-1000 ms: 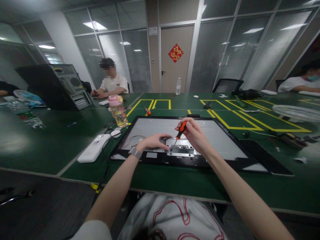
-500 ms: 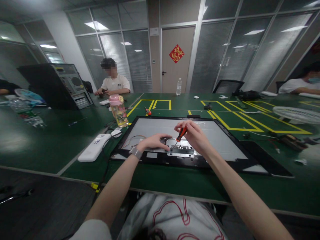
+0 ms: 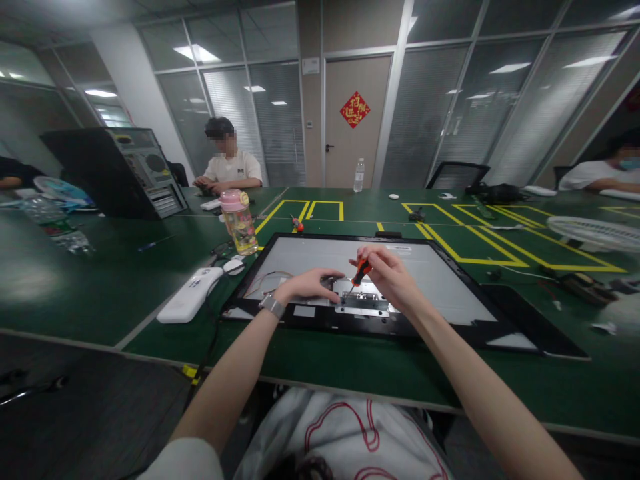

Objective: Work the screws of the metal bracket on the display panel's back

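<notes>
Right hand (image 3: 390, 275) grips the screwdriver (image 3: 361, 271), shaft slanting down and left onto the metal plate (image 3: 367, 305); left hand (image 3: 306, 283) lies spread, empty, just left of the tip

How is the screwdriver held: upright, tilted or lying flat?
Tilted: the right hand grips the screwdriver by its orange handle, tip slanting down-left onto the metal bracket on the flat-lying panel.

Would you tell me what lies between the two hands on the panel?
In the head view, a silver metal bracket lies between the left hand and right hand, the screwdriver tip pointing down at it.
</notes>
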A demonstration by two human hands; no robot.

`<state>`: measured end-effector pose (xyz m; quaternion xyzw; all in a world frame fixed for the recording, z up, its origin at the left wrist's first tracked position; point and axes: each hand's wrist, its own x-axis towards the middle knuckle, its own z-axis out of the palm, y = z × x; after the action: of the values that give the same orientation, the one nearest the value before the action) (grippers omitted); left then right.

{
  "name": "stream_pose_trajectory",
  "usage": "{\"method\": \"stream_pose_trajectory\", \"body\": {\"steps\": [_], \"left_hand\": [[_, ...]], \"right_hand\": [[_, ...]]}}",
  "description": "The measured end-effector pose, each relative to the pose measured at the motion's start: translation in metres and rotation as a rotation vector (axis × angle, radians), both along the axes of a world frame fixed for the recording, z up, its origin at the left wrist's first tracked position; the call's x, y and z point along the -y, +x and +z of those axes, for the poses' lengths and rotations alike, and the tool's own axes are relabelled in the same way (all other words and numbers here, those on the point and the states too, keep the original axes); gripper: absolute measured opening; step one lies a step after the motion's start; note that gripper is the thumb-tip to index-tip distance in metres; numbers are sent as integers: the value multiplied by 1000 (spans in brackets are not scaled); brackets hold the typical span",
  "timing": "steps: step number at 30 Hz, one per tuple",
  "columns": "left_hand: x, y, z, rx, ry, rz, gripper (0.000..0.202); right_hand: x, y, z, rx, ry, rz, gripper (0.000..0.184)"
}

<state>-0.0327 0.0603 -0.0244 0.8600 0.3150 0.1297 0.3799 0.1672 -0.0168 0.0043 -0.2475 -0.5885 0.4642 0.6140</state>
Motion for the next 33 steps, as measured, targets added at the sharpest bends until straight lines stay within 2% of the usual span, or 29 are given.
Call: {"method": "stream_pose_trajectory", "body": {"steps": [7,13,17,24,30,33], "left_hand": [[-3,0,-4,17,-2,14,75],[-3,1,-5,31,-26,2,74],[-2,1,-3,18,-10,8,74],[-1,0,-2,10,-5,-4,77],[-2,0,-4,9,0,3,76],[-2,0,-4,11,-9,2,79]], "right_hand": [[2,-4,0,-74,-39,64,20],[1,-3,-3,-33,-17,14,19],[2,-3,-1,-30,-47,22,28],[-4,1,-3,-90,5,-38,20],[0,-1,-1,-42,-48,35,23],[0,-3,-1,-76,-23,-34,18]]}}
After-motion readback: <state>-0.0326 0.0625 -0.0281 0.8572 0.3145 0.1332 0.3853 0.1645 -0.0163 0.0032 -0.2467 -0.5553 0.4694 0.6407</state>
